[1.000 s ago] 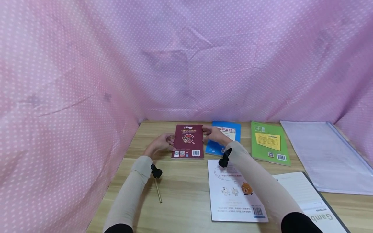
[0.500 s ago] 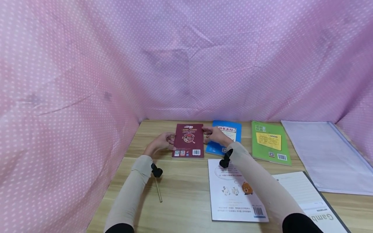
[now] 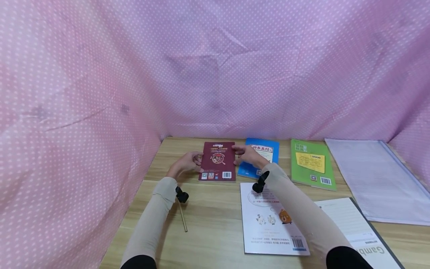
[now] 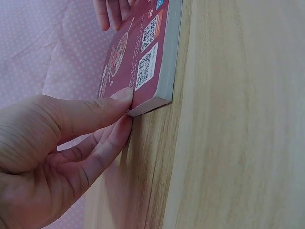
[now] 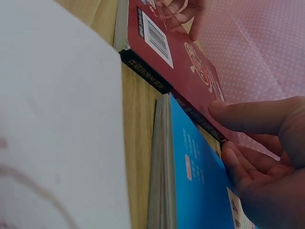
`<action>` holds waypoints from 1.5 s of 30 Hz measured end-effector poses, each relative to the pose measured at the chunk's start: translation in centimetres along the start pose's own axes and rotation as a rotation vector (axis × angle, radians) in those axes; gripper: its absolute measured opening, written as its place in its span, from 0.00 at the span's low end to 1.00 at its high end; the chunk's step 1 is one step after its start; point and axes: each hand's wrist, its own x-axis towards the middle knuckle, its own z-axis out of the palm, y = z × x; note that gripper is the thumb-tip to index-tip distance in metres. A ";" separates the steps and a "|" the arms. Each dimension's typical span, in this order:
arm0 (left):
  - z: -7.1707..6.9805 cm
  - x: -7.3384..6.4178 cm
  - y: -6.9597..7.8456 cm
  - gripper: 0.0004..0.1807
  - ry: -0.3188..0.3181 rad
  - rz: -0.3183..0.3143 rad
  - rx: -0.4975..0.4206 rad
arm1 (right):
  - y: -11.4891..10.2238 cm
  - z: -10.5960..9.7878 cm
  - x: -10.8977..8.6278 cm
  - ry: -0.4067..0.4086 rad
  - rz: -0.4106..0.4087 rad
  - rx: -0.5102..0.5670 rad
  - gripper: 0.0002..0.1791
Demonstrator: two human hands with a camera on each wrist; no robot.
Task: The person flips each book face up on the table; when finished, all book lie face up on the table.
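A: Where do we have the red book [image 3: 218, 166]?

B: On the desk [image 3: 211, 216], near its far edge, between our hands and just left of the blue book [image 3: 246, 170].

A: And our grip?

B: Our left hand [image 3: 186, 163] pinches the left edge, thumb on the cover and fingers low at the side. Our right hand [image 3: 250, 156] pinches the spine side, thumb on the cover's edge, fingertips down by the spine.

A: So how do we square it well?

B: Our right hand sits a little farther back than our left, so I think uneven pressure would twist the book. We should push gently and equally, taking the far edge of the desk as our guide.

A: What about the blue book?

B: Its near corner comes very close to our spine; we can't tell whether they touch. We'd do best to ease away from it, not toward it.

A: And our right sleeve [image 3: 299, 209]?

B: It crosses over the white book [image 3: 265, 239], so we should lift that elbow a touch. When we let go, both thumbs should come off together.
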 end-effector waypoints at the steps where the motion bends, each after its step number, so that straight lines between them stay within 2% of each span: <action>1: 0.0 0.0 0.0 0.44 0.000 -0.003 -0.002 | -0.1 0.0 0.0 0.001 0.003 0.009 0.42; 5: -0.1 -0.1 0.1 0.44 0.000 -0.009 -0.010 | -0.2 0.0 -0.2 0.006 0.006 0.065 0.42; 8: -0.1 -0.1 0.1 0.44 0.002 -0.008 -0.003 | -0.3 -0.1 -0.4 0.012 0.003 0.149 0.40; 13: 0.1 0.0 -0.1 0.44 -0.001 -0.008 -0.003 | -0.5 -0.2 -0.7 0.043 -0.025 0.302 0.37; 16: 0.2 0.1 -0.2 0.44 -0.011 0.000 -0.010 | -0.7 -0.2 -0.9 0.065 -0.058 0.343 0.35; 23: 0.5 0.1 -0.3 0.45 -0.018 -0.005 -0.020 | -0.9 0.1 -1.0 0.080 -0.123 0.388 0.34; 33: 0.7 -0.3 -0.3 0.44 -0.029 -0.005 -0.022 | -1.8 0.6 -1.2 0.093 -0.144 0.421 0.33; 38: 0.8 -0.6 -0.1 0.43 -0.027 -0.004 -0.019 | -2.5 0.6 -1.5 0.082 -0.175 0.401 0.32; 45: 1.0 -0.7 0.2 0.43 -0.027 -0.018 -0.025 | -3.4 0.1 -1.9 0.052 -0.155 0.350 0.33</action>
